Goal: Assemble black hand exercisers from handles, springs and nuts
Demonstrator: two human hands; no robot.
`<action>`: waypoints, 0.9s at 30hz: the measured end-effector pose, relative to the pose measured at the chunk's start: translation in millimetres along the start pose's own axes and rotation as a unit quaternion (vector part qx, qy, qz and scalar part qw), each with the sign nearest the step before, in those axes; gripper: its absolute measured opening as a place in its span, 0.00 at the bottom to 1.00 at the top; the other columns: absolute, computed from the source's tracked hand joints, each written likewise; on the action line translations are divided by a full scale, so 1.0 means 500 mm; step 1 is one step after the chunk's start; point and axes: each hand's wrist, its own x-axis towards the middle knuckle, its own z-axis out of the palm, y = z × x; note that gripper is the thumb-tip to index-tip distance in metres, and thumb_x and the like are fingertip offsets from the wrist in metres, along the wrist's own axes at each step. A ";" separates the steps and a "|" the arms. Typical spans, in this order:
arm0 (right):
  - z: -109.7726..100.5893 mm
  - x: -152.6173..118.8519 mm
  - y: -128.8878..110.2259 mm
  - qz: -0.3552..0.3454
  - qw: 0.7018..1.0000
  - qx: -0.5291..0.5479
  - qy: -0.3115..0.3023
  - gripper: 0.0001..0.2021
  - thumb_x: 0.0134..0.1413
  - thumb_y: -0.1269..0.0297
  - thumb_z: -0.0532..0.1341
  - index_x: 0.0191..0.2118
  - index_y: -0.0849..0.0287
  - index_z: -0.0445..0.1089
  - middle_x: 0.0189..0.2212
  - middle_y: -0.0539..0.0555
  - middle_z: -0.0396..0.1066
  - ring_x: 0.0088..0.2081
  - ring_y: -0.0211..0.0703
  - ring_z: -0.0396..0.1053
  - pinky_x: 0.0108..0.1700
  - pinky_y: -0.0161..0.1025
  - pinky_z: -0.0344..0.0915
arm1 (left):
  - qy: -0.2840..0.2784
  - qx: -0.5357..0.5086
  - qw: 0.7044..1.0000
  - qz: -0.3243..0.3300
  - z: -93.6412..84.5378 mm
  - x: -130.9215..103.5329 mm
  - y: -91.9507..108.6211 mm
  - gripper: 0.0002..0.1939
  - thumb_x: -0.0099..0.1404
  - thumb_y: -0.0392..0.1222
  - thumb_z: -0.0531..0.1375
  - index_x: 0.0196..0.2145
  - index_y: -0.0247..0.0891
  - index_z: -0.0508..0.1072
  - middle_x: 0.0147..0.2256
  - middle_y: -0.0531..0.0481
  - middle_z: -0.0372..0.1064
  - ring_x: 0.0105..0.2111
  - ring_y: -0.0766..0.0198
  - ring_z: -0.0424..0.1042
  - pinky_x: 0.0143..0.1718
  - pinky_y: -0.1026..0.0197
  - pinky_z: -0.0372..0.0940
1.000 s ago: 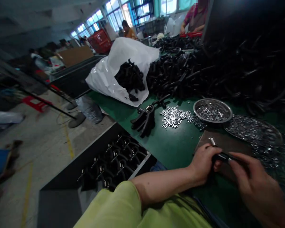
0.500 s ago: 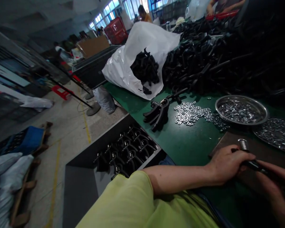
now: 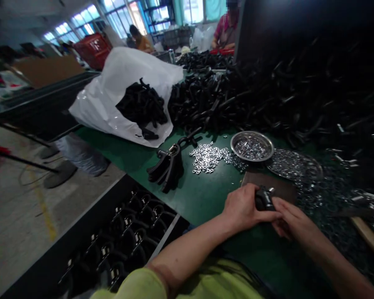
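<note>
"Where's our black part point(image 3: 264, 199)?"

"Between our left hand point(image 3: 241, 207) and right hand point(image 3: 288, 218), both holding it above the bench point(image 3: 137, 166)."

"And the metal bowl point(image 3: 252, 146)?"

"Just beyond, right of our small nuts point(image 3: 205, 158)."

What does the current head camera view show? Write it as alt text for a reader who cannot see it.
Left hand and right hand hold a small black part over a green table. Beyond are loose metal nuts, a metal bowl, a white sack and heaped black pieces.
</note>
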 end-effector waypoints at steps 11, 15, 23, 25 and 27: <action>-0.069 0.308 -0.158 -0.192 0.813 -0.536 0.121 0.08 0.52 0.67 0.59 0.32 0.57 0.77 0.37 0.59 0.74 0.46 0.51 0.63 0.45 0.43 0.59 | -0.107 0.236 0.959 0.115 0.011 0.029 -0.018 0.32 0.50 0.63 0.62 0.45 0.38 0.68 0.42 0.40 0.66 0.43 0.47 0.63 0.43 0.50 0.57; -0.045 0.350 -0.170 -0.165 0.813 -0.547 0.108 0.04 0.45 0.70 0.63 0.28 0.58 0.77 0.34 0.61 0.74 0.47 0.53 0.64 0.46 0.44 0.58 | -0.117 0.236 0.958 0.117 0.006 0.023 -0.017 0.35 0.51 0.65 0.59 0.49 0.39 0.66 0.45 0.41 0.65 0.44 0.49 0.63 0.45 0.50 0.57; -0.047 0.356 -0.160 -0.154 0.843 -0.502 0.116 0.09 0.51 0.69 0.59 0.36 0.66 0.74 0.38 0.67 0.74 0.43 0.55 0.69 0.43 0.44 0.60 | -0.130 0.250 0.953 0.114 0.006 0.032 -0.015 0.33 0.51 0.62 0.63 0.49 0.39 0.66 0.45 0.42 0.65 0.45 0.48 0.62 0.45 0.50 0.57; -0.052 0.342 -0.165 -0.163 0.857 -0.471 0.130 0.11 0.53 0.69 0.57 0.41 0.66 0.72 0.39 0.65 0.74 0.42 0.52 0.69 0.42 0.43 0.61 | -0.131 0.249 0.954 0.104 0.007 0.035 -0.014 0.32 0.49 0.60 0.65 0.48 0.39 0.67 0.44 0.42 0.66 0.45 0.48 0.62 0.44 0.50 0.57; -0.059 0.311 -0.167 -0.176 0.871 -0.436 0.141 0.11 0.55 0.69 0.56 0.43 0.64 0.71 0.38 0.60 0.74 0.41 0.47 0.70 0.42 0.40 0.62 | -0.129 0.239 0.958 0.093 0.008 0.038 -0.014 0.32 0.47 0.58 0.66 0.47 0.40 0.68 0.43 0.43 0.66 0.45 0.48 0.62 0.45 0.50 0.57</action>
